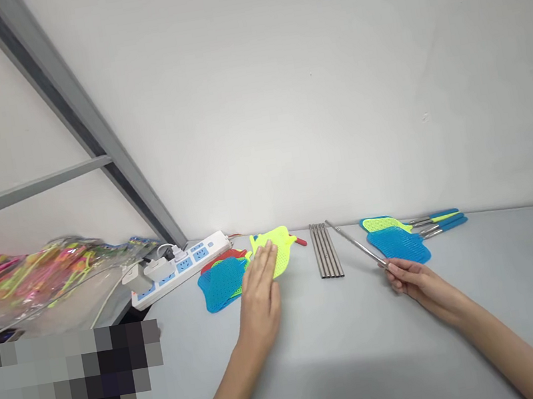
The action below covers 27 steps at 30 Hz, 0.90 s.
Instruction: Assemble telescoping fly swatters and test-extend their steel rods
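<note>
My left hand (258, 298) lies with its fingers stretched out on a yellow-green fly swatter head (282, 259), partly covering it. Close beside it are a blue fly swatter head (220, 286) and a red one (218, 259), overlapping in a loose pile. My right hand (413, 279) is closed around the lower end of a thin metal rod (357, 244), which slants up to the left. Between the hands, several metal rods (326, 251) rest side by side. Just beyond my right hand sit fly swatters with rods and handles, among them a blue one (400, 246).
A white power strip (181, 267) with plugged-in adapters runs along the left rear of the grey table (349, 335). Clear bags of colourful items (54, 267) are heaped farther left. Behind the table rises a white wall (309, 85), with a grey metal frame (74, 102) at left.
</note>
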### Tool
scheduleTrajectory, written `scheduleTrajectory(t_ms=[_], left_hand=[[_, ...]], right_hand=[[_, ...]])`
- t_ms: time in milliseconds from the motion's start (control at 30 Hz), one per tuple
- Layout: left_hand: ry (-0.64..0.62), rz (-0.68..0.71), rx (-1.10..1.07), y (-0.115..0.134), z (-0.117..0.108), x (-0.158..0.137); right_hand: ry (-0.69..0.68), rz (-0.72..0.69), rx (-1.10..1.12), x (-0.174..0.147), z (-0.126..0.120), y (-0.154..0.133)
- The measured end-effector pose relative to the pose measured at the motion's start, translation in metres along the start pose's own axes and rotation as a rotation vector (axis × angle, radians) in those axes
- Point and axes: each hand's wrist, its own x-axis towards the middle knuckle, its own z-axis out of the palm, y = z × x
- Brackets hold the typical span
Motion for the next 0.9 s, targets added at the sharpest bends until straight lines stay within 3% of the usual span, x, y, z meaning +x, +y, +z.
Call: scheduleTrajectory(t_ms=[133, 333, 500, 667, 900], left_hand=[[-0.110, 0.019, 0.063, 0.008, 0.004, -0.004], [-0.405, 0.012, 0.066, 0.016, 0.011, -0.013], [-0.546, 0.014, 0.104, 0.031, 0.012, -0.021], [-0.589, -0.030, 0.035, 0.033, 0.010, -0.020], [-0.581, -0.135, 0.125, 0.024, 0.020, -0.022]], right_hand=[[-0.031, 0.019, 0.172, -0.001, 0.002, 0.006], [-0.056, 0.022, 0.291, 0.001, 0.001, 0.007], [0.030, -0.005, 0.378, 0.004, -0.003, 0.009], [0.124, -0.044, 0.411, 0.008, -0.007, 0.009], [0.290, -0.114, 0.356, 0.009, -0.006, 0.010]])
